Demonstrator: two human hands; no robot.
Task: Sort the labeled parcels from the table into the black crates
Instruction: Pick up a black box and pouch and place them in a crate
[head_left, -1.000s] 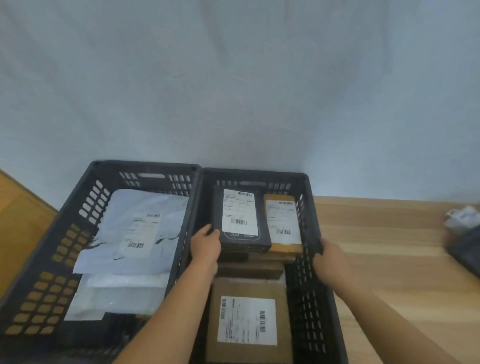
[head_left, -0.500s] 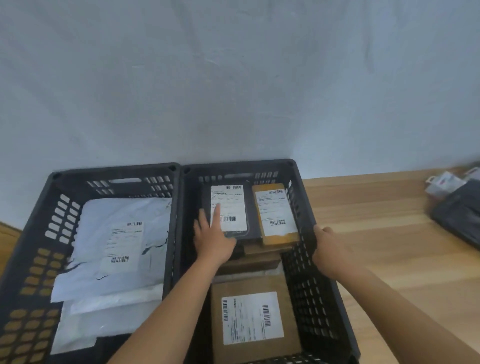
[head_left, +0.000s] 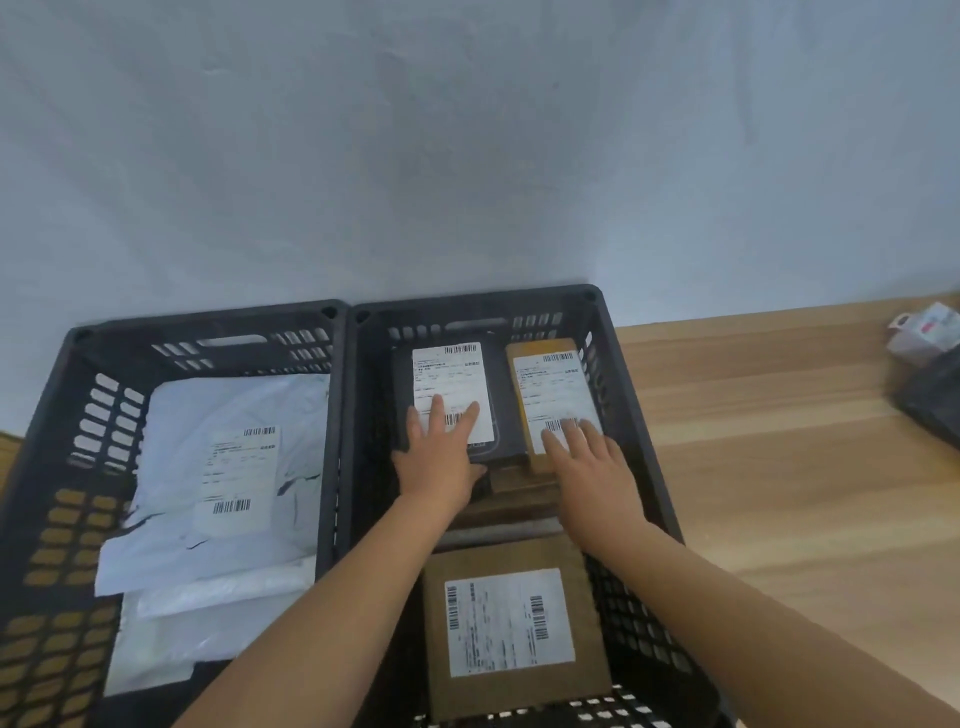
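Closest of all, a big brown box (head_left: 514, 623) with a white label lies flat in the near end of the right crate (head_left: 652, 467). Next to it, the left crate (head_left: 52, 441) holds a pile of soft white bags (head_left: 228, 467), and the top one shows its label. Both black crates sit side by side and touch. Further in, both arms reach into the right crate. The left hand (head_left: 441, 452) lies flat, fingers straight and spread, on the label of a black box (head_left: 449, 374). Its thumb may be tucked at the box's near edge, but that part is too dark to tell. The right hand (head_left: 587, 462) lies flat too, with its fingers on the label of a yellow-brown box (head_left: 550, 384). These two boxes sit just beside each other at the far end of the crate, on top of other brown boxes. Off to the right on the wooden bench (head_left: 779, 441), well apart from the crates, lie a dark parcel (head_left: 930, 405) and a small white parcel (head_left: 924, 327). Behind it all is a plain pale wall (head_left: 467, 156).
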